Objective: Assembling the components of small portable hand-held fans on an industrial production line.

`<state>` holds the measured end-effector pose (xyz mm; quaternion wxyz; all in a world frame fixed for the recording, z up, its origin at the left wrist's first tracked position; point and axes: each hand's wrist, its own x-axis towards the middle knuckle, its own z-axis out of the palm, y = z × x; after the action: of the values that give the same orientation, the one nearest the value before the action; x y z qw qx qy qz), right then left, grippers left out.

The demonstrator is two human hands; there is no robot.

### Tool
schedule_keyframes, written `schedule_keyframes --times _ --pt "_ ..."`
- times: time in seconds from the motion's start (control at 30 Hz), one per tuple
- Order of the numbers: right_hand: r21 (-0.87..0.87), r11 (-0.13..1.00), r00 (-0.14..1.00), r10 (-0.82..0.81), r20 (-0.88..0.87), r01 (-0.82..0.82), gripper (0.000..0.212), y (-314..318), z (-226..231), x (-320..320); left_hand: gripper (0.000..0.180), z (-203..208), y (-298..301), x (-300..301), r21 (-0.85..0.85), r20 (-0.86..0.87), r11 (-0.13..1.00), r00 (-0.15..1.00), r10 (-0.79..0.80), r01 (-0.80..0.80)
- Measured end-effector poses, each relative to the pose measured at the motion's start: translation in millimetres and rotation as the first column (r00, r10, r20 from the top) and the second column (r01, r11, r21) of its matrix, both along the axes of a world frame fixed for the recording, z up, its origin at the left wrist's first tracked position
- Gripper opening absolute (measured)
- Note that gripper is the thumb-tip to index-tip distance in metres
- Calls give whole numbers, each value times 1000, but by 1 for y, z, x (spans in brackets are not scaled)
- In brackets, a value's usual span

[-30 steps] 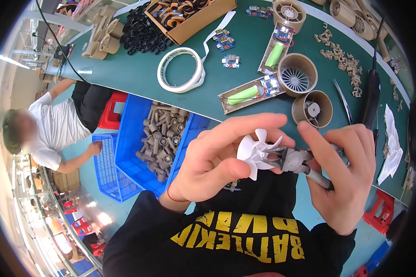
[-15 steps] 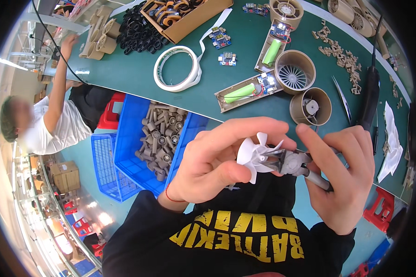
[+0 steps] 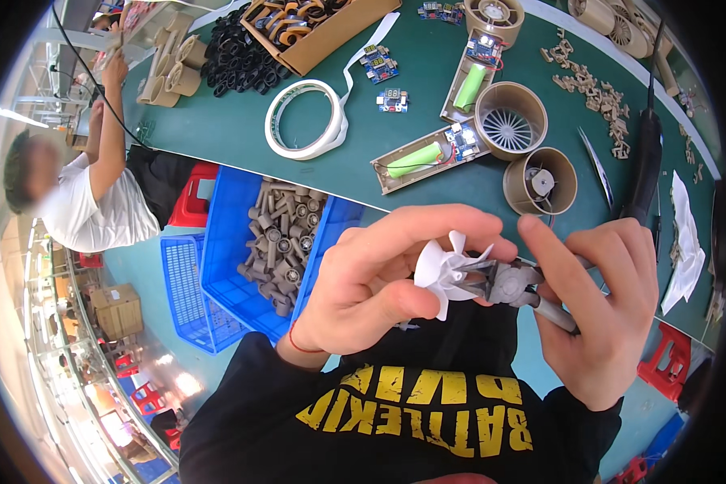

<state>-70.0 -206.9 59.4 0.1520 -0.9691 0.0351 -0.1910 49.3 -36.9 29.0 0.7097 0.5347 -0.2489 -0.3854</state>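
My left hand (image 3: 367, 278) is curled round a small white fan impeller (image 3: 437, 273), its blades sitting between thumb and fingers. Grey pliers (image 3: 511, 285) lie in my right hand (image 3: 598, 302), fingers closed about the handles and the index finger raised. The jaws of the pliers reach to the hub side of the impeller; whether they pinch it I cannot tell. Just beyond my hands, on the green bench, stands a beige round housing (image 3: 540, 181) with a motor inside. Another beige housing (image 3: 511, 121) with a spoked grille stands behind it.
Beige trays (image 3: 395, 179) hold green battery cells and lit circuit boards. A tape roll (image 3: 302, 121), carton (image 3: 298, 60) and small clips (image 3: 593, 97) are on the bench. Below its edge sits a blue crate (image 3: 226, 234) of beige parts. A black-handled tool (image 3: 644, 165) hangs at right. Another person (image 3: 97, 194) works at left.
My hands, the impeller and the pliers keep nearly the same pose. The bench has shifted slightly left in view. At left, the other person's arms have moved.
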Motion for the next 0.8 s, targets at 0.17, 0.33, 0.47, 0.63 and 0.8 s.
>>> schedule_keyframes --times 0.17,0.33,0.47,0.63,0.8 --pt "43 999 1000 -25 -12 26 55 3 -1 -3 80 -1 -1 0 -9 7 1000 1000 -6 6" --pt "55 998 1000 -16 -5 16 54 3 -2 -3 78 -1 -1 -2 -15 0 1000 1000 12 -12" --pt "54 998 1000 -26 -8 26 53 4 -1 -4 78 -3 -1 -3 -45 -2 999 1000 17 -17" --pt "71 997 1000 -21 -16 22 52 5 -2 -3 77 -7 0 -3 -56 -10 998 1000 20 -20" --pt "32 999 1000 -6 2 6 50 5 -6 -1 77 -6 1 0 -46 -13 999 1000 27 -27"
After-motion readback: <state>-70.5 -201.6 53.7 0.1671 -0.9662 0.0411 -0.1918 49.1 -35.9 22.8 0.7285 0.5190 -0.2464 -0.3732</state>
